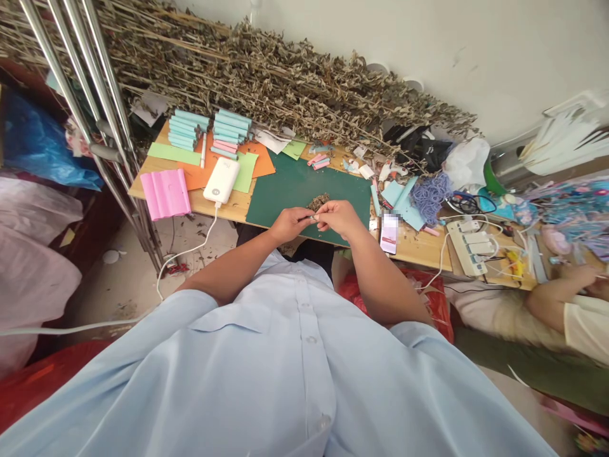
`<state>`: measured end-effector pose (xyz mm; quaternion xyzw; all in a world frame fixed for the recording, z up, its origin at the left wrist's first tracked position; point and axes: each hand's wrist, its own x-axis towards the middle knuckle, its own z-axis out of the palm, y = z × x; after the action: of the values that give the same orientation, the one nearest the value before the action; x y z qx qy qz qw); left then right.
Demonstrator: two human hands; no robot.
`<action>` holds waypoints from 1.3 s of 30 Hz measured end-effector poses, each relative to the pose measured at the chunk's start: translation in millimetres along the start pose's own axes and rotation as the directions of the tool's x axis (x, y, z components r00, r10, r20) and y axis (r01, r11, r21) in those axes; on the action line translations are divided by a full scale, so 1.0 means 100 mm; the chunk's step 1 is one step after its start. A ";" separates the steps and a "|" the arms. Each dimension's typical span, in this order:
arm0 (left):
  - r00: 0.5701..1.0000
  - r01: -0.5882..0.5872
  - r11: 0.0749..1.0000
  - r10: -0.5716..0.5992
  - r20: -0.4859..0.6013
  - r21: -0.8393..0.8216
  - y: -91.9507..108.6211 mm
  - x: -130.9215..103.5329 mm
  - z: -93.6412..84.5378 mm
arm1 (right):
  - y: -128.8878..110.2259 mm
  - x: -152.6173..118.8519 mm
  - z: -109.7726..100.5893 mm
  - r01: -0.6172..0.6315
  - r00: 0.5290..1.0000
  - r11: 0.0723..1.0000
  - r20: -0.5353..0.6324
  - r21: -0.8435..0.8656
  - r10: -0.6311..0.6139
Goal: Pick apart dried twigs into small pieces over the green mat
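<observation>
My left hand [291,225] and my right hand [339,218] meet above the front edge of a dark green mat [304,181]. Fingers of both hands are pinched together around something small, too small and hidden to name. Just behind the fingertips lies a small pile of dried, crumbled plant matter [318,201]. Farther back on the mat are short pink rolls [320,162]. Left of the mat, light blue paper rolls [185,130] are stacked, with a white power bank [221,179] in front of them on orange and green paper.
Dried plant stalks [266,76] run along the back of the wooden table [419,249]. A phone [389,233], purple yarn [431,195] and a power strip [469,247] lie at the right. Metal poles [90,82] stand at the left. Another person's arm [552,301] is at the far right.
</observation>
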<state>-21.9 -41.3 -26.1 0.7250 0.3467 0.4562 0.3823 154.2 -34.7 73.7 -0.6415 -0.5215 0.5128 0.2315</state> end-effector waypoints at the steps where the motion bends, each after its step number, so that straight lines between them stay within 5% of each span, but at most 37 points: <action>1: 1.000 0.005 1.000 -0.005 -0.002 -0.002 0.00 0.00 0.00 | -0.01 0.01 0.00 -0.019 1.000 1.000 0.003 0.002 0.019; 11: 0.999 0.043 0.998 -0.044 -0.017 -0.035 -0.02 0.00 0.01 | -0.17 0.11 0.08 -0.136 0.990 0.989 0.022 -0.063 0.138; 17: 0.998 0.053 0.998 -0.054 -0.023 -0.031 0.01 0.00 -0.01 | -0.09 0.07 0.01 -0.043 0.997 0.999 0.056 -0.022 0.045; 26: 0.998 0.055 0.998 -0.055 -0.034 -0.015 0.00 0.00 -0.01 | 0.17 -0.07 0.07 0.172 0.983 0.985 -0.062 0.011 -0.171; 29: 0.998 0.057 0.998 -0.058 -0.034 -0.018 -0.01 -0.01 -0.01 | 0.23 -0.12 0.09 0.301 0.943 0.942 -0.097 -0.148 -0.317; 34: 0.998 0.047 0.999 -0.047 -0.030 -0.015 -0.04 -0.02 0.01 | 0.27 -0.20 0.10 0.555 0.789 0.744 -0.046 -0.372 -0.612; 39: 0.998 0.029 0.999 -0.031 -0.059 -0.030 -0.05 -0.02 0.01 | 0.29 -0.23 0.08 0.618 0.726 0.582 0.098 -0.529 -0.681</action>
<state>-22.2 -41.2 -31.5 0.7002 0.3620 0.4767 0.3891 161.4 -68.0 56.1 -0.4716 -0.8247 0.1904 0.2475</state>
